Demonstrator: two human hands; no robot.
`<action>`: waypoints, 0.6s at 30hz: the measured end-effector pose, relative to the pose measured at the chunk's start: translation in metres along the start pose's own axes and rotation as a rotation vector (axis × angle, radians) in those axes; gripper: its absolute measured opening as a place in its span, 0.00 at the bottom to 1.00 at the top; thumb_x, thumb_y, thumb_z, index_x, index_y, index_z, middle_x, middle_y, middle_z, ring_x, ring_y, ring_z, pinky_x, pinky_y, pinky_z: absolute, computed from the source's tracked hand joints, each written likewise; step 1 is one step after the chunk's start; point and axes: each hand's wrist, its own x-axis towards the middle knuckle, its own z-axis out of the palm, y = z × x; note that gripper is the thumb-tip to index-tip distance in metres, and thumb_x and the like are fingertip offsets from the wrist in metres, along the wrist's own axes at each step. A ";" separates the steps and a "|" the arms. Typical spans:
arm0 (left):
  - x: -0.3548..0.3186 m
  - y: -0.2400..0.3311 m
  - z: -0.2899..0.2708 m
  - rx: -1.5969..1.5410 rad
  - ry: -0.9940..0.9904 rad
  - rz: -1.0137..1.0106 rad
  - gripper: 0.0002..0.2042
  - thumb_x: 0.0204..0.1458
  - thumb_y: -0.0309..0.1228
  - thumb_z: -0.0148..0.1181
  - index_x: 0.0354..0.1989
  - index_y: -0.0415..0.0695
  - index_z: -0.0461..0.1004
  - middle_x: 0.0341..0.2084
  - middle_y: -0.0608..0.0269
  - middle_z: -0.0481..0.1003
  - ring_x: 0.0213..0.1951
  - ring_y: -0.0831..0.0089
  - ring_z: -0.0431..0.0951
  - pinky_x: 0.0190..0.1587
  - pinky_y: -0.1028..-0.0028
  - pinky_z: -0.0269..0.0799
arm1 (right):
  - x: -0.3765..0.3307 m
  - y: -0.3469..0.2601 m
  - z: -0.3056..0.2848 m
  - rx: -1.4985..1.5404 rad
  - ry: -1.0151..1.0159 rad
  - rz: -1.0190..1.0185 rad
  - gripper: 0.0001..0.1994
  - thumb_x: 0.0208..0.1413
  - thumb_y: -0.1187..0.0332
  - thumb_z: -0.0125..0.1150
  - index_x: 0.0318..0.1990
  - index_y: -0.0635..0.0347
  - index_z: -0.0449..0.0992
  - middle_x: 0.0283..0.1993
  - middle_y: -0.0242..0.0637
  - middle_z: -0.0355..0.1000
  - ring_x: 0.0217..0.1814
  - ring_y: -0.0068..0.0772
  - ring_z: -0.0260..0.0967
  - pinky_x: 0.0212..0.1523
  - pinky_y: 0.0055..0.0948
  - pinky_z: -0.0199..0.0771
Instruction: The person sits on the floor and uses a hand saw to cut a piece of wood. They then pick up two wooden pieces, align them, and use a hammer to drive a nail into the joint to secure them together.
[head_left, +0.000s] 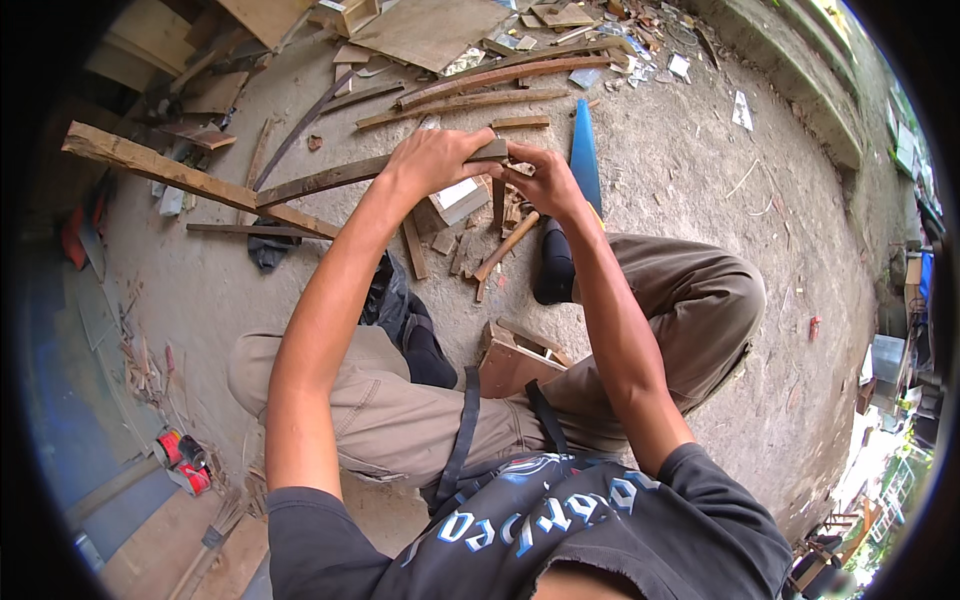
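I sit on a concrete floor with my knees bent. My left hand (432, 160) grips the end of a long dark wooden strip (320, 182) that runs off to the left. My right hand (545, 182) closes on the same end of the strip, or on a small piece against it; the fingers hide which. Under both hands lies a pile of short wood offcuts (500, 235) and a small white-faced block (455, 200). A blue handsaw blade (584, 150) lies just right of my right hand.
A long pale plank (180, 175) lies at the left, more battens and boards (470, 85) beyond. A small wooden box (515, 365) sits between my legs. A red tool (185, 462) lies at the lower left. A concrete kerb (790, 80) runs along the upper right.
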 end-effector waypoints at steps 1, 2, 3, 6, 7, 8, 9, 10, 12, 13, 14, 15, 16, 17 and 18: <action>0.000 0.000 0.000 0.002 0.002 0.000 0.24 0.54 0.57 0.55 0.47 0.51 0.71 0.31 0.49 0.80 0.35 0.48 0.80 0.33 0.54 0.76 | 0.000 -0.002 0.000 0.003 -0.002 0.008 0.18 0.53 0.69 0.68 0.53 0.60 0.77 0.45 0.40 0.79 0.46 0.22 0.73 0.49 0.28 0.73; 0.000 -0.001 0.001 0.004 0.005 0.000 0.24 0.53 0.57 0.55 0.47 0.51 0.71 0.31 0.49 0.80 0.35 0.48 0.80 0.33 0.54 0.76 | 0.000 -0.003 0.000 0.012 0.003 -0.010 0.18 0.53 0.69 0.68 0.52 0.60 0.77 0.45 0.40 0.79 0.46 0.22 0.73 0.49 0.28 0.73; 0.000 -0.001 0.001 0.006 0.007 0.001 0.24 0.53 0.57 0.55 0.47 0.50 0.71 0.31 0.50 0.80 0.35 0.48 0.80 0.33 0.54 0.76 | 0.000 -0.005 0.000 0.021 0.009 -0.028 0.18 0.53 0.69 0.68 0.52 0.61 0.77 0.45 0.40 0.79 0.46 0.22 0.73 0.49 0.28 0.73; 0.002 -0.001 0.003 0.036 0.017 0.009 0.24 0.53 0.57 0.55 0.48 0.50 0.71 0.32 0.50 0.80 0.35 0.49 0.81 0.34 0.54 0.76 | 0.001 0.001 -0.001 0.082 -0.014 -0.014 0.18 0.53 0.69 0.68 0.52 0.63 0.77 0.45 0.38 0.79 0.47 0.22 0.73 0.50 0.28 0.73; 0.001 0.000 0.003 0.036 0.021 0.007 0.24 0.53 0.57 0.55 0.48 0.50 0.71 0.32 0.50 0.80 0.35 0.49 0.81 0.34 0.55 0.77 | 0.002 0.003 -0.001 0.109 -0.029 0.000 0.18 0.53 0.69 0.68 0.51 0.64 0.77 0.45 0.38 0.79 0.47 0.22 0.73 0.50 0.28 0.73; 0.000 0.000 0.004 0.035 0.024 0.006 0.25 0.53 0.57 0.55 0.48 0.50 0.71 0.32 0.50 0.80 0.35 0.49 0.81 0.34 0.55 0.77 | 0.002 0.005 -0.001 0.111 -0.030 0.023 0.19 0.52 0.68 0.69 0.51 0.62 0.77 0.45 0.39 0.79 0.47 0.25 0.73 0.50 0.29 0.73; -0.001 0.001 0.005 0.034 0.028 0.006 0.25 0.53 0.57 0.55 0.49 0.51 0.71 0.32 0.50 0.80 0.35 0.49 0.81 0.34 0.55 0.77 | 0.000 0.007 -0.001 0.112 -0.031 0.047 0.19 0.51 0.67 0.70 0.51 0.61 0.78 0.45 0.41 0.79 0.48 0.28 0.74 0.50 0.31 0.74; -0.001 0.002 0.005 0.034 0.036 0.004 0.25 0.54 0.57 0.55 0.49 0.51 0.71 0.33 0.50 0.80 0.35 0.49 0.81 0.34 0.55 0.77 | 0.001 0.006 -0.002 0.112 -0.029 0.066 0.20 0.50 0.66 0.71 0.51 0.60 0.78 0.45 0.42 0.79 0.49 0.31 0.75 0.50 0.32 0.74; -0.001 0.002 0.005 0.031 0.053 0.000 0.25 0.54 0.57 0.55 0.49 0.51 0.71 0.33 0.50 0.80 0.36 0.49 0.80 0.34 0.55 0.77 | 0.000 0.006 0.000 0.151 -0.003 0.041 0.21 0.50 0.67 0.70 0.51 0.63 0.77 0.45 0.42 0.79 0.49 0.31 0.75 0.51 0.31 0.74; -0.001 0.001 0.005 0.029 0.057 0.002 0.25 0.54 0.57 0.55 0.49 0.51 0.71 0.33 0.50 0.80 0.36 0.48 0.80 0.34 0.55 0.77 | -0.001 0.007 0.001 0.172 0.010 0.029 0.21 0.50 0.67 0.70 0.51 0.65 0.77 0.45 0.42 0.79 0.49 0.30 0.74 0.52 0.31 0.74; -0.001 0.001 0.005 0.026 0.062 0.005 0.25 0.54 0.57 0.55 0.49 0.50 0.71 0.33 0.50 0.80 0.36 0.48 0.80 0.34 0.55 0.77 | -0.002 0.007 0.001 0.215 0.018 0.026 0.21 0.51 0.66 0.69 0.51 0.66 0.77 0.45 0.42 0.79 0.49 0.31 0.74 0.52 0.30 0.74; -0.001 0.000 0.005 0.023 0.066 0.007 0.25 0.54 0.57 0.55 0.49 0.50 0.71 0.33 0.50 0.80 0.36 0.48 0.80 0.34 0.55 0.77 | -0.004 0.009 -0.001 0.259 0.027 0.023 0.20 0.53 0.65 0.68 0.51 0.67 0.76 0.45 0.42 0.78 0.49 0.31 0.74 0.53 0.30 0.73; 0.000 0.001 0.003 0.026 0.051 0.002 0.25 0.54 0.57 0.55 0.48 0.50 0.70 0.33 0.51 0.80 0.36 0.48 0.80 0.34 0.54 0.77 | -0.004 0.009 -0.003 0.304 0.035 0.021 0.20 0.54 0.64 0.67 0.51 0.69 0.76 0.45 0.42 0.78 0.49 0.31 0.74 0.53 0.29 0.73; 0.000 0.002 0.001 0.029 0.035 -0.004 0.24 0.54 0.57 0.54 0.48 0.50 0.70 0.34 0.51 0.80 0.36 0.48 0.80 0.34 0.54 0.77 | -0.004 0.009 -0.006 0.346 0.037 0.040 0.20 0.55 0.62 0.65 0.50 0.69 0.76 0.45 0.42 0.78 0.49 0.31 0.74 0.52 0.29 0.73; 0.000 0.003 -0.001 0.031 0.020 -0.009 0.24 0.54 0.57 0.54 0.47 0.49 0.70 0.34 0.51 0.80 0.36 0.48 0.80 0.34 0.54 0.77 | -0.004 0.010 -0.009 0.389 0.039 0.059 0.21 0.57 0.60 0.64 0.50 0.70 0.76 0.45 0.41 0.78 0.48 0.30 0.74 0.52 0.28 0.73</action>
